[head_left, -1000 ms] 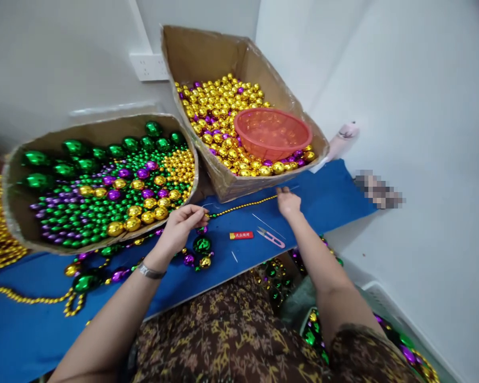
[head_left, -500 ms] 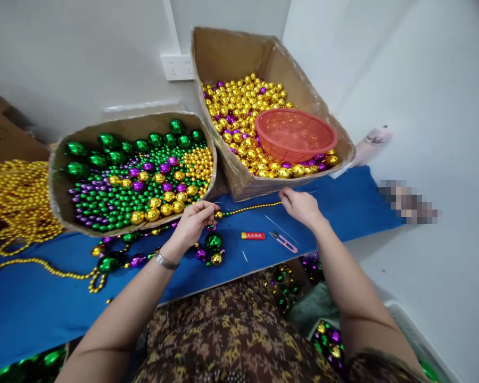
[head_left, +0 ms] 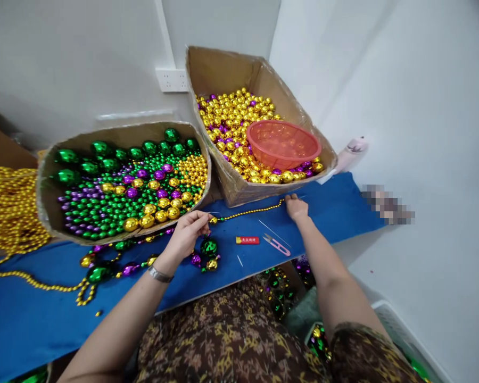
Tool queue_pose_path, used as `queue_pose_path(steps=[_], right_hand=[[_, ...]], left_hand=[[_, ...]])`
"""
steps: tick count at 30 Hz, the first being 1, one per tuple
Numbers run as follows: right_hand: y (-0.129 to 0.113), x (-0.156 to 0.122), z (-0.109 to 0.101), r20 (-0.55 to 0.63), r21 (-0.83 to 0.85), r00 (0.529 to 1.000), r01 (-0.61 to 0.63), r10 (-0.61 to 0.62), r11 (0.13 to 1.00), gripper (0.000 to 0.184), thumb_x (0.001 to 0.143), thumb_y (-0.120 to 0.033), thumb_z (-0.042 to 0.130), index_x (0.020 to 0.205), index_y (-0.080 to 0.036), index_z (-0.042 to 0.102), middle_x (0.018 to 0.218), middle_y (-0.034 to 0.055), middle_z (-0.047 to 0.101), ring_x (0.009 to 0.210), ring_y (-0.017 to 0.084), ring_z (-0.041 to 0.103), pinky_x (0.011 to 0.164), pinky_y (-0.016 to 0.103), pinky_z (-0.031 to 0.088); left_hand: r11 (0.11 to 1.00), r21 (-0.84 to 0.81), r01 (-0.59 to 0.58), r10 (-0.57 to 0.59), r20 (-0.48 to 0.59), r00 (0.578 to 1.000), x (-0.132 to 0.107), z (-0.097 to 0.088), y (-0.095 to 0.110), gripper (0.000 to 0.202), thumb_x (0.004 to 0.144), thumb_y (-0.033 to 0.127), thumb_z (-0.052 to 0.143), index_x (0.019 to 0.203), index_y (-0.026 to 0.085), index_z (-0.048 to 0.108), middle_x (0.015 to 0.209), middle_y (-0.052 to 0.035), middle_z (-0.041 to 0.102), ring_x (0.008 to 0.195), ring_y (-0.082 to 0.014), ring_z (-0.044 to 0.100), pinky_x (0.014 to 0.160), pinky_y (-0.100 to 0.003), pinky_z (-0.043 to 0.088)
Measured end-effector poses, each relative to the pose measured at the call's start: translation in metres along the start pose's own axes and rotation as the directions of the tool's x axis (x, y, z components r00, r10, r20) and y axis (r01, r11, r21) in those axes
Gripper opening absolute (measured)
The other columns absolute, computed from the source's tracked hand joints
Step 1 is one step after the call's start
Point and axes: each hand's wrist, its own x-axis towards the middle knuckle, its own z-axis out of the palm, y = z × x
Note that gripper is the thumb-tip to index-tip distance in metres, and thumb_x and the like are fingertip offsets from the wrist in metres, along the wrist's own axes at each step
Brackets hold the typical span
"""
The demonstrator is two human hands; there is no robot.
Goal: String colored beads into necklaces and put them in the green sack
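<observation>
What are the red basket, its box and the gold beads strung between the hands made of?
Red basket: probably plastic, see-through, gold showing through.
Box: likely cardboard, stiff matte brown walls.
Gold beads: shiny metallic finish, bright highlights; perhaps coated plastic, core unclear.

Beyond the left hand [head_left: 191, 231], a white power socket [head_left: 171, 81] is fixed to the grey wall [head_left: 83, 64] beneath a white strip [head_left: 166, 34], while beyond the right hand [head_left: 296, 208] a red basket [head_left: 281, 144] is set, a pale pink object [head_left: 351, 153] is seen farther right, and a white crate [head_left: 403, 331] is partly shown below.
</observation>
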Motion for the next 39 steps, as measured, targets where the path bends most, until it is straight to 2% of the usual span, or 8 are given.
queue_pose_path(steps=[5,8,11,14,19,29,35,39], right_hand=[[-0.021,-0.028,-0.024,-0.039,0.055,0.988,0.149,-0.147,0.987,0.037,0.099,-0.03,0.03,0.123,-0.014,0.054,0.108,0.0182,0.067,0.095,0.023,0.066,0.074,0.029,0.046],[-0.046,-0.06,-0.048,-0.131,0.118,0.919,0.388,-0.373,0.914,0.034,0.1,-0.037,0.031,0.118,-0.024,0.057,0.111,0.0081,0.069,0.101,0.02,0.064,0.079,0.027,0.044],[-0.077,-0.095,-0.074,-0.349,0.149,0.634,0.765,-0.69,0.627,0.029,0.098,-0.03,0.036,0.117,-0.023,0.057,0.113,0.0052,0.068,0.098,0.018,0.064,0.078,0.026,0.044],[-0.108,-0.119,-0.094,-0.393,0.007,0.372,0.916,-0.841,0.402,0.037,0.093,-0.02,0.04,0.129,-0.022,0.049,0.104,0.0043,0.07,0.086,0.016,0.064,0.066,0.025,0.042],[-0.143,-0.118,-0.105,-0.379,-0.275,0.199,0.908,-0.904,0.315,0.036,0.094,-0.012,0.04,0.126,-0.02,0.053,0.086,0.005,0.07,0.075,0.016,0.059,0.06,0.028,0.034],[-0.157,-0.094,-0.093,-0.39,-0.103,0.268,0.938,-0.881,0.331,0.026,0.097,-0.026,0.046,0.119,-0.02,0.057,0.1,0.0044,0.07,0.084,0.014,0.062,0.064,0.024,0.04],[-0.109,-0.088,-0.118,-0.205,0.036,0.541,0.837,-0.816,0.546,0.031,0.094,-0.038,0.048,0.083,-0.016,0.067,0.08,0.0068,0.068,0.072,0.017,0.062,0.062,0.028,0.042],[-0.09,-0.097,-0.121,-0.277,0.645,0.454,0.741,-0.847,0.186,0.034,0.094,-0.044,0.045,0.084,-0.019,0.065,0.085,0.0033,0.066,0.075,0.012,0.061,0.068,0.026,0.048]], left_hand=[[1.0,-0.01,0.007,-0.008,-0.033,0.999,-0.001,0.0,0.007,0.028,0.066,0.039,0.078,0.073,0.014,0.067,0.061,0.0005,0.057,0.053,-0.0083,0.048,0.054,-0.022,0.043],[1.0,-0.001,0.014,-0.014,-0.062,0.998,-0.001,0.0,0.011,0.03,0.062,0.04,0.079,0.074,0.014,0.067,0.06,0.0013,0.055,0.053,-0.0081,0.047,0.054,-0.022,0.042],[0.998,0.062,-0.023,0.027,-0.074,0.997,-0.001,0.002,0.013,0.029,0.065,0.041,0.077,0.074,0.015,0.068,0.06,0.0008,0.056,0.053,-0.0083,0.046,0.053,-0.022,0.04],[0.981,0.179,-0.078,0.088,-0.047,0.995,-0.002,0.003,0.013,0.024,0.068,0.038,0.073,0.071,0.015,0.068,0.061,0.0004,0.058,0.054,-0.0089,0.046,0.052,-0.022,0.037],[0.936,0.293,-0.197,0.175,0.099,0.98,-0.004,-0.002,0.011,0.02,0.072,0.032,0.069,0.066,0.014,0.066,0.059,0.002,0.056,0.054,-0.0084,0.041,0.052,-0.022,0.034],[0.881,0.419,-0.221,0.118,0.257,0.959,-0.009,-0.006,0.024,0.023,0.077,0.036,0.066,0.069,0.014,0.067,0.06,0.0005,0.057,0.052,-0.0084,0.042,0.051,-0.023,0.031],[0.68,0.645,-0.349,0.263,0.229,0.937,-0.004,-0.01,0.032,0.023,0.079,0.035,0.066,0.065,0.017,0.07,0.048,0.0016,0.054,0.045,-0.0085,0.037,0.047,-0.024,0.026],[0.602,0.687,-0.406,0.317,0.261,0.912,-0.003,-0.006,0.039,0.022,0.081,0.035,0.064,0.069,0.017,0.071,0.056,-0.0015,0.061,0.049,-0.0103,0.045,0.05,-0.026,0.029]])
